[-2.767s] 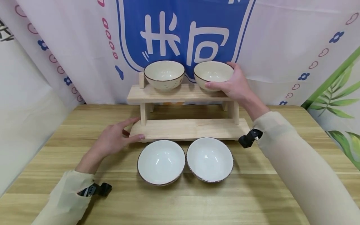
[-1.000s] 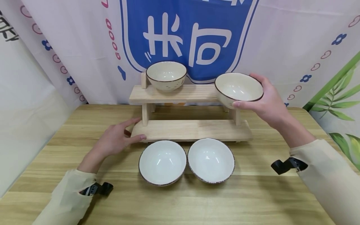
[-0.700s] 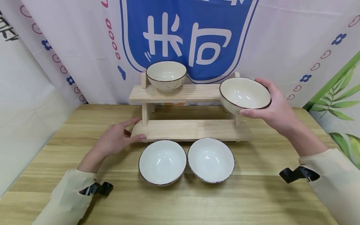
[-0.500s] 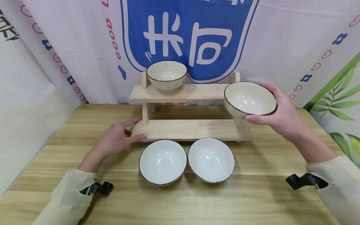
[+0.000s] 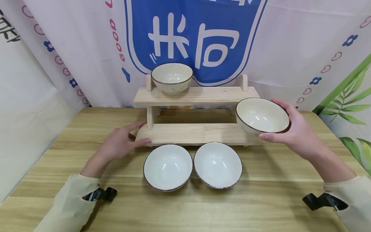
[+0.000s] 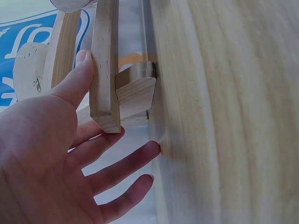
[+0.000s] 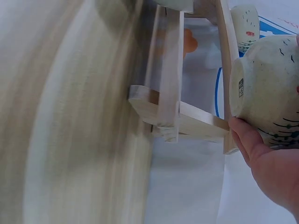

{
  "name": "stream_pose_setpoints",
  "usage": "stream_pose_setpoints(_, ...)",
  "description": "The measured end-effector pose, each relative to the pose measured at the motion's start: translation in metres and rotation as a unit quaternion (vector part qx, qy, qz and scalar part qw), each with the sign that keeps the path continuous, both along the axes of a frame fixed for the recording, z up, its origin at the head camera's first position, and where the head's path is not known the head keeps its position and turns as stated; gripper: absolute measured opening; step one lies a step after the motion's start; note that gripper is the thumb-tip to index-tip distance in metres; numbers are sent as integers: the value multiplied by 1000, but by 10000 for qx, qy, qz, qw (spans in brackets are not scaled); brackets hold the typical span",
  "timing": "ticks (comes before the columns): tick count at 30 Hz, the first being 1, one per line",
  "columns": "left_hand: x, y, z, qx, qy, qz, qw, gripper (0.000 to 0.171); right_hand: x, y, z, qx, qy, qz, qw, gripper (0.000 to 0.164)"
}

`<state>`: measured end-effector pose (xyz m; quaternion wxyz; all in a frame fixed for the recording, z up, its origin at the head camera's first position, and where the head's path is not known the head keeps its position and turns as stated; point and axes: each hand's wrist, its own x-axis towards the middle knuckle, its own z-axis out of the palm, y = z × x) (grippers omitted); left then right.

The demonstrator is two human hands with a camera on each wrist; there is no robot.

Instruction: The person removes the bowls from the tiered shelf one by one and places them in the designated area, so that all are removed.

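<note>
My right hand [image 5: 298,132] holds a cream bowl [image 5: 262,114] with a dark rim in the air, thumb near the front rim and fingers round its far side. The bowl is in front of the right end of a two-tier wooden rack [image 5: 226,93]; its patterned outside [image 7: 266,88] shows in the right wrist view. With thumb and fingers, my left hand [image 5: 118,143] grips the left end of the rack's lower board [image 6: 105,70]. A second cream bowl [image 5: 172,79] sits on the upper tier, at the left.
Two white bowls [image 5: 168,167] with dark rims stand side by side on the wooden table [image 5: 145,212], just in front of the rack. A printed curtain [image 5: 284,48] hangs behind it.
My right hand has lifted the right cream bowl off the upper tier and carried it right, forward and lower. The left hand stays at the rack.
</note>
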<state>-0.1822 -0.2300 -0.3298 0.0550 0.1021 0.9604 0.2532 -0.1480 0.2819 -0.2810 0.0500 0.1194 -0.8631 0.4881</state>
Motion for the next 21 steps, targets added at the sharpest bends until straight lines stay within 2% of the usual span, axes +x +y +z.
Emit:
stream_pose_setpoints(10,0,0,0,-5,-21,-9,10000,90,10,5,-17,6,83,200,9998,106)
stream_pose_setpoints(21,0,0,0,35,-3,5,10000,89,22,15,-34,271,24,359,9990,108)
